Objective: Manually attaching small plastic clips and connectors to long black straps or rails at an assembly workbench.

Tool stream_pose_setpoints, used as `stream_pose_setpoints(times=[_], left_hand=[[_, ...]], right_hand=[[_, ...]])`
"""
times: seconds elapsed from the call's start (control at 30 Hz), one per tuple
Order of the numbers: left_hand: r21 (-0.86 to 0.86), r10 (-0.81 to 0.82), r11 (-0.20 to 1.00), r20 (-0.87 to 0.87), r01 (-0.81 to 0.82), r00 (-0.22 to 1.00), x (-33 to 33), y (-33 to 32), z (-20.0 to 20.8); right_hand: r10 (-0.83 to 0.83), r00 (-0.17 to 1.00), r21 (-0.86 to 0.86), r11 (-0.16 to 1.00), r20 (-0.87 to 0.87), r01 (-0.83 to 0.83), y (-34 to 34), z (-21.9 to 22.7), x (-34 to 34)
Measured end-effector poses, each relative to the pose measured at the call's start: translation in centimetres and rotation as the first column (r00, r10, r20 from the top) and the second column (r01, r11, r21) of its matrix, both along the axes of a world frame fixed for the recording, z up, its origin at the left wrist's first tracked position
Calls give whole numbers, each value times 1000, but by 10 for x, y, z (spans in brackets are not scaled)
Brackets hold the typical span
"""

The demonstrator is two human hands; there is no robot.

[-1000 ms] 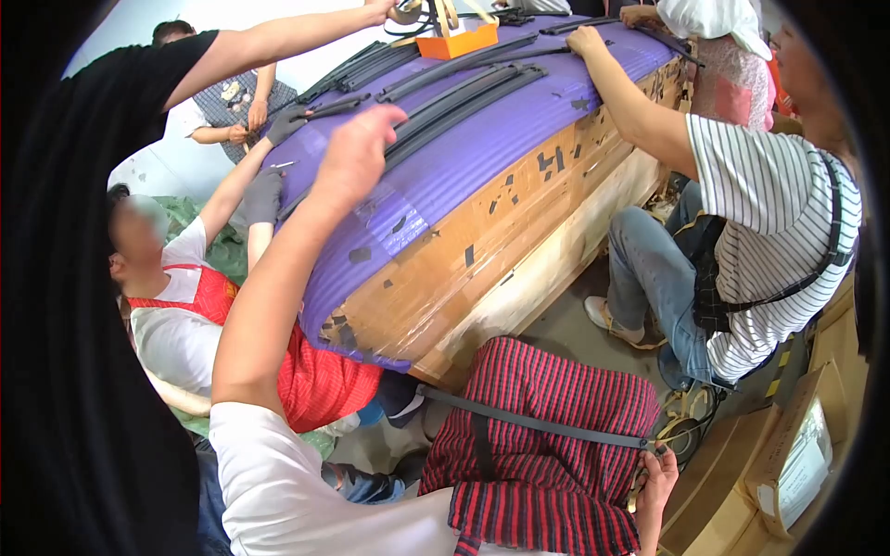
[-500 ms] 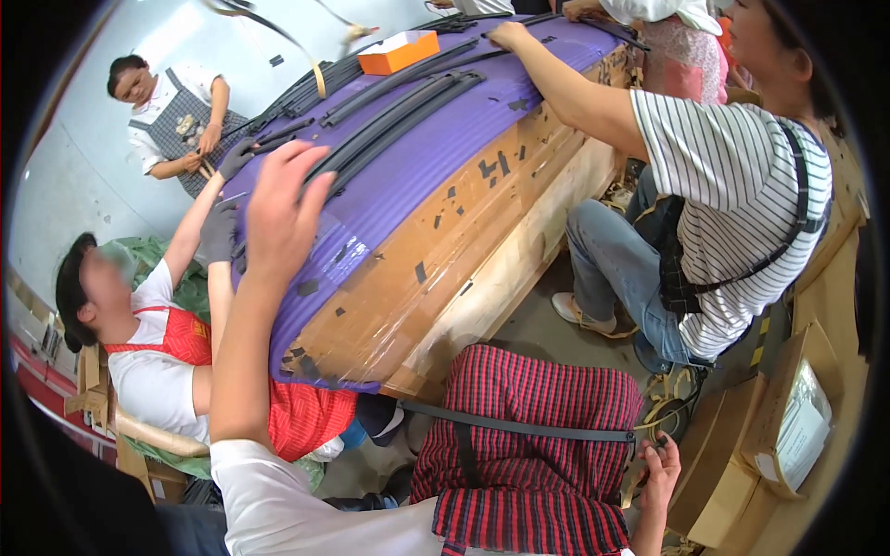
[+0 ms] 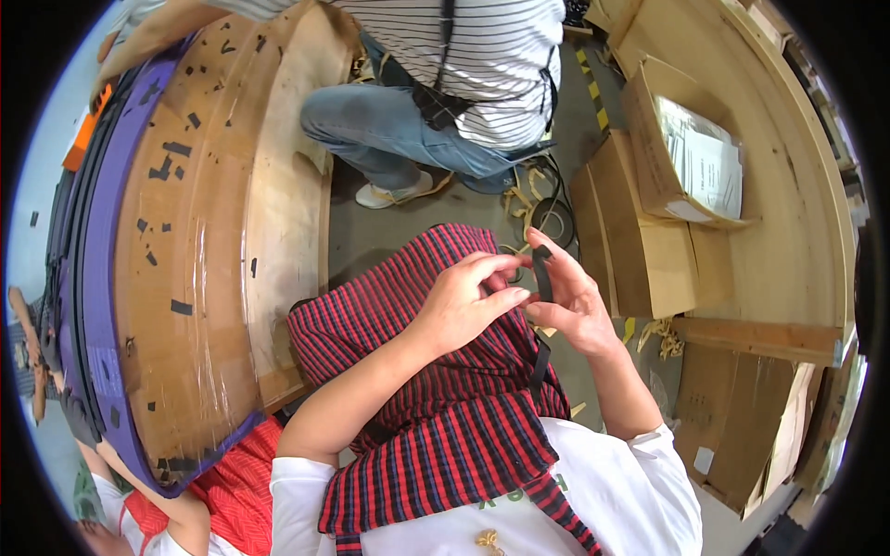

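My left hand [image 3: 468, 301] is closed in a pinch over my lap, its fingertips almost meeting those of my right hand. What lies between its fingers is too small to make out. A thin pale strip [image 3: 526, 248] shows right by these fingertips. My right hand [image 3: 577, 301] is closed on a narrow black strip [image 3: 542, 275], which bends between thumb and fingers. Below the hands a further length of black strip [image 3: 540, 366] hangs against my red-and-black striped apron [image 3: 436, 371].
To the left stands a long carton-covered bench [image 3: 199, 278] with a purple padded top [image 3: 111, 371] bearing black strips and an orange box [image 3: 88, 130]. Ahead crouches a person in a striped shirt [image 3: 501, 74]. Cartons [image 3: 640, 241] and coiled scrap [image 3: 552, 218] are at right.
My view has swung right. My raised left hand has come down from over the bench to meet my right hand. The black strip, stretched across my lap before, is now bent between the hands.
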State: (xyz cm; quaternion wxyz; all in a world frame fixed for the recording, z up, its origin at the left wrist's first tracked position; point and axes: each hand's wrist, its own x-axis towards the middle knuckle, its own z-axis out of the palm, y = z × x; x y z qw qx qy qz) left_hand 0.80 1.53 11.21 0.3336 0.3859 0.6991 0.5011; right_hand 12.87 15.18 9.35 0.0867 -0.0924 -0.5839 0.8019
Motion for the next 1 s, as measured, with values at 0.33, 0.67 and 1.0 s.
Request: stream_pose_setpoints(times=[0.33,0.67,1.0], left_hand=[[-45,11,999,554,17,832,3,13,-27],[71,-146,989,363,129,920,1,-15,-23],[177,-59,983,92,42,994,22,-11,-47]], right_hand=[[99,993,585,802,68,-120,15,8,3],[-138,960,310,949,244,58,43,9,22],[81,968,241,960,237,-140,0,-6,17]])
